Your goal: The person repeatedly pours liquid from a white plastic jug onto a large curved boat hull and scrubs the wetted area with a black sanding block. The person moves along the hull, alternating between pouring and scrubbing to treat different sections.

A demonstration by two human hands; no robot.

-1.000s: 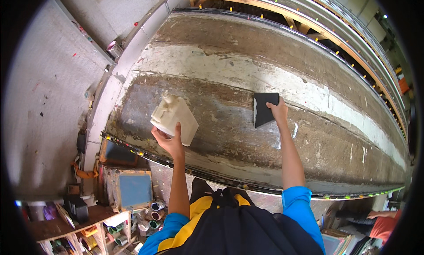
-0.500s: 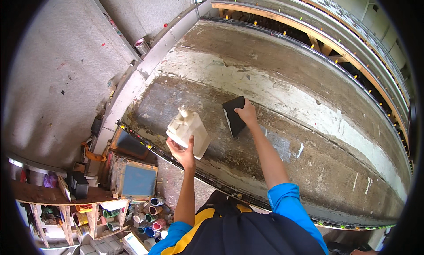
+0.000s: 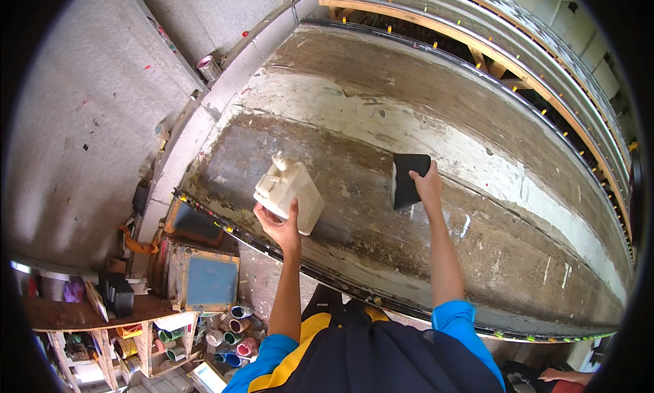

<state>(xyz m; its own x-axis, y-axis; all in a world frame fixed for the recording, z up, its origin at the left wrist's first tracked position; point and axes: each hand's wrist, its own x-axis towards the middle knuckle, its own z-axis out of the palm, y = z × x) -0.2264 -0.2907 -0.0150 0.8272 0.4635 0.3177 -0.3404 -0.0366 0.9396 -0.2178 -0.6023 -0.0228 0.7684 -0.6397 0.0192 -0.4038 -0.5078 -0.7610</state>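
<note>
My left hand (image 3: 279, 227) holds a cream plastic jug (image 3: 289, 192) with a capped spout, raised above the near edge of a long stained work table (image 3: 518, 243). My right hand (image 3: 428, 186) presses a black flat scraper (image 3: 408, 180) against the table's brown, streaked surface, arm stretched forward. A pale whitish band (image 3: 381, 114) runs along the table beyond the scraper. The two hands are about a forearm's length apart.
Framed screens (image 3: 208, 278) lean below the table at the left. Several small paint pots (image 3: 235, 321) lie on the floor near a cluttered wooden shelf (image 3: 88, 311). Another long table with a wooden frame (image 3: 518, 59) runs behind. Another person's hand (image 3: 565, 375) shows at bottom right.
The view shifted, and my right hand with the scraper moved across the table surface. My left hand kept the jug raised throughout.
</note>
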